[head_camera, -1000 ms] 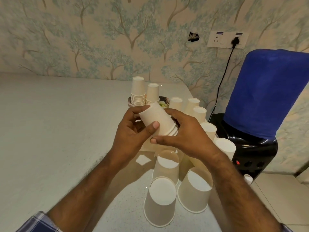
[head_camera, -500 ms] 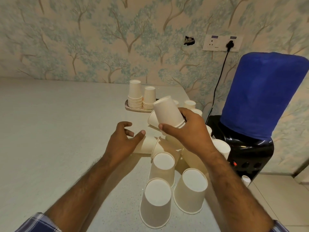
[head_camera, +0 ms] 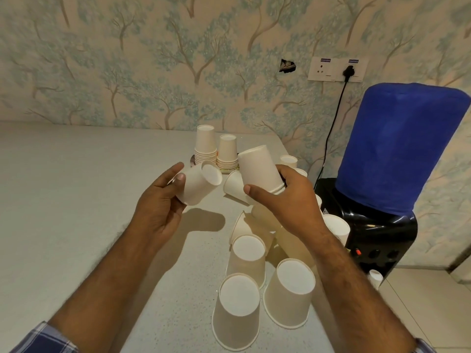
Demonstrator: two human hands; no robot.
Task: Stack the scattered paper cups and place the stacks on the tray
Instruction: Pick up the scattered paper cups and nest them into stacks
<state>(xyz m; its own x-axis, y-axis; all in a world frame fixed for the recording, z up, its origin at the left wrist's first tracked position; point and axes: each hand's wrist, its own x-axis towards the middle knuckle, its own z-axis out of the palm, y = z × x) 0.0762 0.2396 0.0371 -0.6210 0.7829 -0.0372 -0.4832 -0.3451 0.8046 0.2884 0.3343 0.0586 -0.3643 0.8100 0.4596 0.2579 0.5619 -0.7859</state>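
Left hand (head_camera: 163, 205), empty a moment ago, now grips a single cup (head_camera: 198, 186) beside the small stack (head_camera: 260, 171) clasped in the right hand (head_camera: 288, 202), apparently ready to nest, short of the tray (head_camera: 193, 159).

This looks like a refreshment corner in an office or a home. A water dispenser (head_camera: 367, 225) stands at the right of the frame, its bottle under a blue cover (head_camera: 402, 149), its black cord (head_camera: 331, 133) running up to a wall socket panel (head_camera: 336, 69) at upper right. Many white disposable paper cups (head_camera: 257, 271) crowd a pale speckled countertop (head_camera: 76, 212) beside it. Tree-patterned wallpaper (head_camera: 153, 59) covers the wall across the top, and light floor tiles (head_camera: 420, 301) show at lower right.
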